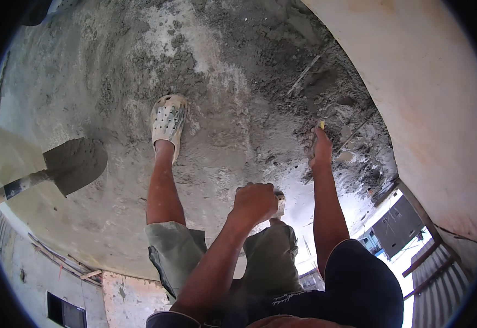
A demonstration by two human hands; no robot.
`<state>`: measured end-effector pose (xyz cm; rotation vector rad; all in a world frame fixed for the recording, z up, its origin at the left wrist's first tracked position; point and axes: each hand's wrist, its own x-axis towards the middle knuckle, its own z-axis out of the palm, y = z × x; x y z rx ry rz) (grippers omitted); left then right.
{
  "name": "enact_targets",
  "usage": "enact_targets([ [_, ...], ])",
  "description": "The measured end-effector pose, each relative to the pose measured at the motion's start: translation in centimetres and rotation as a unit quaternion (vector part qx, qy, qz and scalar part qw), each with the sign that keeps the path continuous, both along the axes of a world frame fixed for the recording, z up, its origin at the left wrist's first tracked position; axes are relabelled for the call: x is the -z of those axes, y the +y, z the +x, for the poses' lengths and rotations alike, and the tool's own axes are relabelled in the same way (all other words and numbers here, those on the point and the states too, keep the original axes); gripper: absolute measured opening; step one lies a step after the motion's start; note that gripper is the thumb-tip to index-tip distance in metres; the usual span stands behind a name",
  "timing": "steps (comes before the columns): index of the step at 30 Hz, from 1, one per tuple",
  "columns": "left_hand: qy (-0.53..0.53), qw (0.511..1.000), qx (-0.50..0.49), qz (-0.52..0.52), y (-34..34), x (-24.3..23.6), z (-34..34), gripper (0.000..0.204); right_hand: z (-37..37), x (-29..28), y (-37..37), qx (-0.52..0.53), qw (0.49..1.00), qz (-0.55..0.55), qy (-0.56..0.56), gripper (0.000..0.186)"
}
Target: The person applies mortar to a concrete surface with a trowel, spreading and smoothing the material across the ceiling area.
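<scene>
By the right hand [320, 147], a small yellow thing [321, 125] is gripped at the wet mortar [326, 82]; whether the mortar is touched cannot be told. The left hand [256, 202] is curled into a fist, near the shorts [271, 257]. Farther left, a spotted clog [167, 120] is worn, and a shovel [83, 164] is seen beyond it.

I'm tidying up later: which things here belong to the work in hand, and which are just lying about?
Likely in the work:
yellow thing in the right hand, mostly hidden
grey mix on the floor
shovel, its blade grey

Apparently just lying about:
thin stick in the mix, beyond that hand
poles by the wall, lower left
</scene>
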<state>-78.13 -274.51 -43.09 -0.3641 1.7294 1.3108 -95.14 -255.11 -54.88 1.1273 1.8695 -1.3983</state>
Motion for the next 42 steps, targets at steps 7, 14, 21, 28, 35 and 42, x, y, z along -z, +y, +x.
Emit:
enact_targets([
  [7,0.000,1.000,0.019,0.025,-1.4,-1.1,-1.3,0.031,-11.8,-1.5,-9.6,-0.493,0.763,0.335,0.251,0.022],
  [14,0.007,0.999,0.023,0.027,-2.0,-0.9,-0.7,0.031,-9.2,1.9,-7.3,-0.491,0.607,0.451,0.431,0.052],
  [21,-0.012,0.998,0.026,0.058,-2.9,-1.5,-1.4,0.030,-10.3,0.8,-8.9,-0.630,0.627,0.406,0.213,0.051],
  [28,0.017,0.998,0.021,0.065,-1.5,-1.3,-1.3,0.031,-19.0,4.9,-19.4,-0.672,0.564,0.422,0.228,0.048],
  [35,-0.028,0.998,0.038,0.047,-4.2,-2.0,-0.1,0.032,-9.8,4.4,-17.9,-0.573,0.738,0.310,0.176,0.061],
  [42,-0.037,0.997,0.040,0.050,-0.9,-1.1,-2.4,0.035,0.4,3.7,6.9,-0.383,0.810,0.437,0.083,0.041],
])
